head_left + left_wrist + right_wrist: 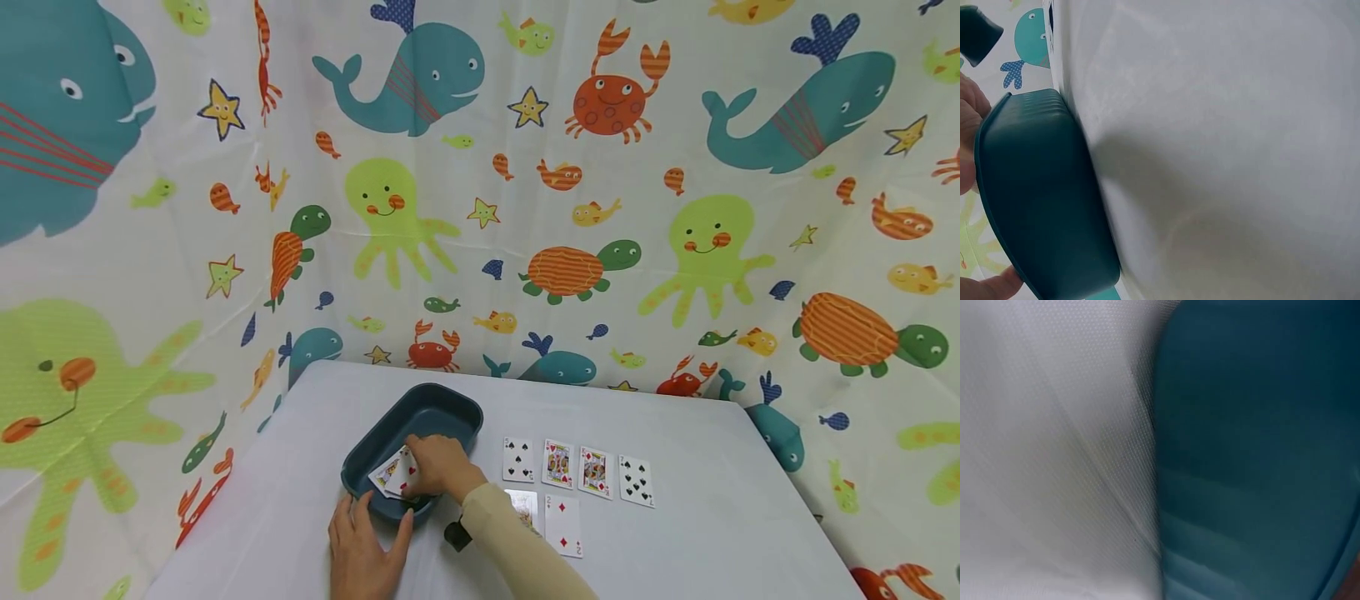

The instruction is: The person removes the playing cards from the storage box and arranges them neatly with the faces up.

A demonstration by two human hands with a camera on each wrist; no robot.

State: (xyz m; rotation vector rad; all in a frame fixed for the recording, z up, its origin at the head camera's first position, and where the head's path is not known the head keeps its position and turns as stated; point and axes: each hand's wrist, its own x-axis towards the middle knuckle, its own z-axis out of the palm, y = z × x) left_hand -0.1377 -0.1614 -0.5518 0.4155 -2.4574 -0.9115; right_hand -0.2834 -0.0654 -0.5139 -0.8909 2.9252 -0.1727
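Observation:
A dark teal tray with a raised rim stands on the white-covered table. Down inside it, my right hand pinches playing cards that lie fanned at the tray's near end; one shows red marks. My left hand rests its spread fingertips against the near-left rim. From the left wrist, the tray's outer wall fills the left side, and a fingertip touches its rim. The right wrist view holds only the tray wall and table cloth; the held cards are out of its sight.
Right of the tray lies a row of face-up cards: a spade card, two picture cards and another spade card. Below are a two of diamonds and a picture card partly behind the right sleeve. A patterned curtain hangs behind.

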